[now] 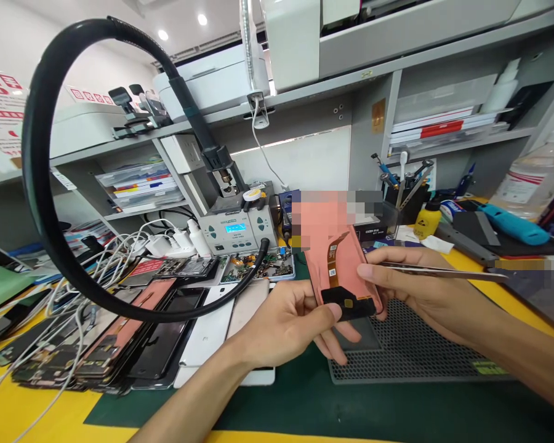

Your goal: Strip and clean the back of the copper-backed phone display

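A phone screen (351,261), its salmon-pink back turned to me, is held tilted up above the bench. A brown ribbon cable (333,269) runs down that back to a black flex section (348,304) at the lower end. My left hand (298,320) grips the lower left corner, thumb on the black section and fingers beneath. My right hand (410,286) pinches the right edge between thumb and fingers. Metal tweezers (447,271) also lie in my right hand, pointing off to the right. Blurred blocks cover the upper part of the screen.
Below my hands lies a grey perforated mat (410,357) on a green work mat (305,406). Stacked phone parts (133,326) and white phone panels (207,326) are at left. A thick black hose (37,123) loops from the soldering station (235,231). A tool holder (401,191) stands behind.
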`<state>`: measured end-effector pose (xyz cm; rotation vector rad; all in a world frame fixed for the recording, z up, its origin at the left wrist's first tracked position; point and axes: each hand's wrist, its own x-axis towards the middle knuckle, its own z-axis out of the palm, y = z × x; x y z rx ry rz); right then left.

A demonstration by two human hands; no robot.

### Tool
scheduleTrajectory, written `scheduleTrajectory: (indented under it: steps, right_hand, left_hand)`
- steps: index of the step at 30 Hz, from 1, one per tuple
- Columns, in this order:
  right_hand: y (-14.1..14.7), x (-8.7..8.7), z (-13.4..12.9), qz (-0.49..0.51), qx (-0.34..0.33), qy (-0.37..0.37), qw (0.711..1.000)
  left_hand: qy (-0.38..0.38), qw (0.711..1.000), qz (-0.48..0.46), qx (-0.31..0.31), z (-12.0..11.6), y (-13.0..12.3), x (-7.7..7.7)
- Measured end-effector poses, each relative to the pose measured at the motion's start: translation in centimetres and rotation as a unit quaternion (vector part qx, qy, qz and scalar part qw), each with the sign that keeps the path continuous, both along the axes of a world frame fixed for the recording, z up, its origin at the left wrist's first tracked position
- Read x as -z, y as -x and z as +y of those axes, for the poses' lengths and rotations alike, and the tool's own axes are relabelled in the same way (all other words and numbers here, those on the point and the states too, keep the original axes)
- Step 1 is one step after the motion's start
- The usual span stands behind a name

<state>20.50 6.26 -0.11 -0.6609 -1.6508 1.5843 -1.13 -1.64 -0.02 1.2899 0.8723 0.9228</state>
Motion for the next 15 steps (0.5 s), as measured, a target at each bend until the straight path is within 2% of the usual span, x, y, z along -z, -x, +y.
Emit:
scheduleTrajectory:
  steps: [6, 10, 15]
  right_hand:
    - [0.0, 0.5, 0.2, -0.016, 0.011, -0.031, 0.999]
    - [-0.1, 0.6, 0.3, -0.015, 0.022, -0.038, 0.999]
    - [0.0, 0.5, 0.4, -0.043, 0.022, -0.034, 0.998]
  left_hand:
    - [-0.011, 1.0, 0.018, -0.006, -0.2, -0.3, 0.3]
    - [-0.014, 1.0, 0.006, -0.002, 0.0, 0.2, -0.1]
    - [-0.008, 0.993, -0.066, -0.098, 0.8, 0.6, -0.7]
